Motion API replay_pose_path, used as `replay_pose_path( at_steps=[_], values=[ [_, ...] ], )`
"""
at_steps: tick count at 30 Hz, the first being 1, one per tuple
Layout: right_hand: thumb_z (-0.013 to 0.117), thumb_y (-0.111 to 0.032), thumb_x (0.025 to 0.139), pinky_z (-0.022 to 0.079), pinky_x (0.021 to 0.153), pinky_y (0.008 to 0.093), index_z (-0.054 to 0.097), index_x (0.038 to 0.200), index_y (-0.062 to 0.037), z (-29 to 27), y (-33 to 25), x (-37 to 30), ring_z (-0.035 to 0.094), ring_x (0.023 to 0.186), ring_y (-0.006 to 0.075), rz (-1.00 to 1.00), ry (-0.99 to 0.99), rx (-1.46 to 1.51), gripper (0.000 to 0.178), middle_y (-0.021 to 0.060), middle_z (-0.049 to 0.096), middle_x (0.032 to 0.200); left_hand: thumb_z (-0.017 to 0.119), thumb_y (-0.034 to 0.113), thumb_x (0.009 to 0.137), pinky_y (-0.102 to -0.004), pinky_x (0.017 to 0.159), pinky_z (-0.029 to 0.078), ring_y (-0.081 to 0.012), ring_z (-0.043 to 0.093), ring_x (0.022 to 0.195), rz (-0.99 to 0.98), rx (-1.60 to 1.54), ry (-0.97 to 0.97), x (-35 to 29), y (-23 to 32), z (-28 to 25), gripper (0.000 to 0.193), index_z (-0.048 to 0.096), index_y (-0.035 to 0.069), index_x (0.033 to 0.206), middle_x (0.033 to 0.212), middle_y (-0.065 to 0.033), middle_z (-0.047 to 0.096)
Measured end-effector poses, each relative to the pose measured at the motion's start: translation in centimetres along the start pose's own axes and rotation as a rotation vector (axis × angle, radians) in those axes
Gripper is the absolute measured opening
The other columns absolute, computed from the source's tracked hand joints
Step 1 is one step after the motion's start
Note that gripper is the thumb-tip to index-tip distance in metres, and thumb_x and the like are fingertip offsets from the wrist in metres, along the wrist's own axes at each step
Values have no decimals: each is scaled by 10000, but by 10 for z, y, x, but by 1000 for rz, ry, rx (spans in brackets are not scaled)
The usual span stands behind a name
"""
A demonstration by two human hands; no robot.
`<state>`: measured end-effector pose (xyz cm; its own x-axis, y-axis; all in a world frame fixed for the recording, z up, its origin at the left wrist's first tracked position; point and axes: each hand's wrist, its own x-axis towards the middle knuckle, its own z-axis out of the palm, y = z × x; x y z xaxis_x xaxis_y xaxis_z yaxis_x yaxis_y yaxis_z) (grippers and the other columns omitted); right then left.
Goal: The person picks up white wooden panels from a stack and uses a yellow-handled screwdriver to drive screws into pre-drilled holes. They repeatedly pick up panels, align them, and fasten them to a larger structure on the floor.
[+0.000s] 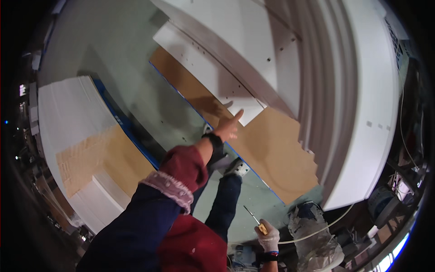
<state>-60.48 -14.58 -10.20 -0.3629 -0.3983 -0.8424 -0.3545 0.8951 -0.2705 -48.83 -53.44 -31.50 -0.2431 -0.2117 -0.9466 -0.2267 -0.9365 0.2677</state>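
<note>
My left hand (226, 128) is bare, with a black band at the wrist, and reaches over the blue edge of a brown board (276, 152). Its fingers are apart and hold nothing, close to the near corner of a white panel (199, 61) with small dark holes. That panel lies on the brown board. Lower down, off to the right, my right hand (270, 236) wears a white knit glove and is closed around a screwdriver (262, 228) with a yellow handle. The screwdriver's thin shaft points up and to the left.
Large white panels (362, 104) stand stacked along the right. On the left lies another pile of white boards (74, 111) with a brown sheet on top. A plastic bag (312, 240) and a pale hose (333, 223) are at lower right. My shoe (241, 169) shows beside the brown board.
</note>
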Motion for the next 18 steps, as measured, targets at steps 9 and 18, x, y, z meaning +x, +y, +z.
replay_pose_path(
  at_steps=[9,18],
  values=[
    [688,-310,769,500,643,406,606,1058,-149,13,0,12,631,755,343,18,-87,-41,340,134,642,784,720,325,784,-295,540,533,-184,597,574,279,51,168,68,-22,3,450,550,-71,912,672,-106,582],
    [706,-263,762,505,612,396,616,1057,-149,1,-26,20,636,706,325,-149,41,-55,328,129,642,764,752,277,760,-284,502,540,-154,583,591,231,-95,205,76,-23,9,426,504,-21,937,865,-96,544]
  ],
)
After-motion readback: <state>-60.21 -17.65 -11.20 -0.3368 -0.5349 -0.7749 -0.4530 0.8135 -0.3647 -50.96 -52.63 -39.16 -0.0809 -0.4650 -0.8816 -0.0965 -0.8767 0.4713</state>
